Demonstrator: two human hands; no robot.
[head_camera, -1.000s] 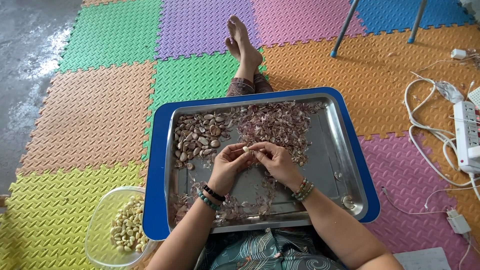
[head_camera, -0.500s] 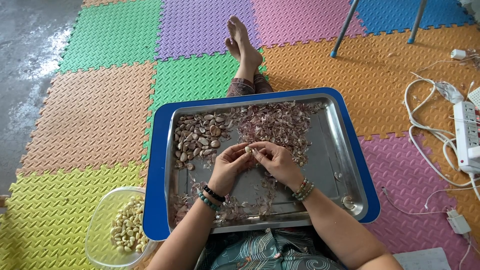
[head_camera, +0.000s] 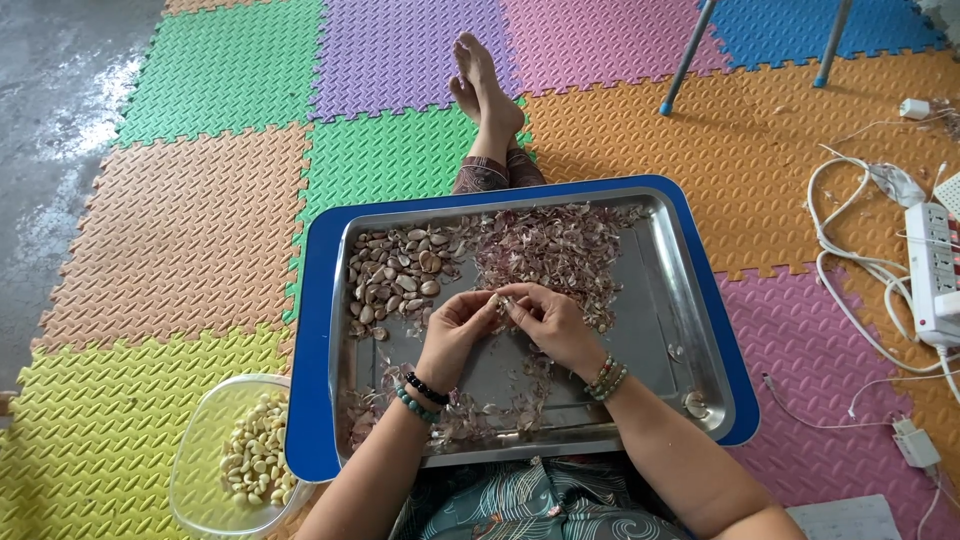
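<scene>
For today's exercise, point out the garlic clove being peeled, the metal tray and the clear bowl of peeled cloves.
garlic clove (head_camera: 497, 300), head view, its tip between both hands' fingertips.
metal tray (head_camera: 655, 330), head view, bare floor at the right.
clear bowl (head_camera: 195, 465), head view, its left wall.

Both forearms reach forward and angle inward, wrists close together. The left hand (head_camera: 452, 330) curls, fingers bent toward the right hand (head_camera: 552, 325), and the fingertips of both meet in a tight pinching grip at the middle, knuckles up.

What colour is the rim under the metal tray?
Blue rim, clearest in the head view.
</scene>
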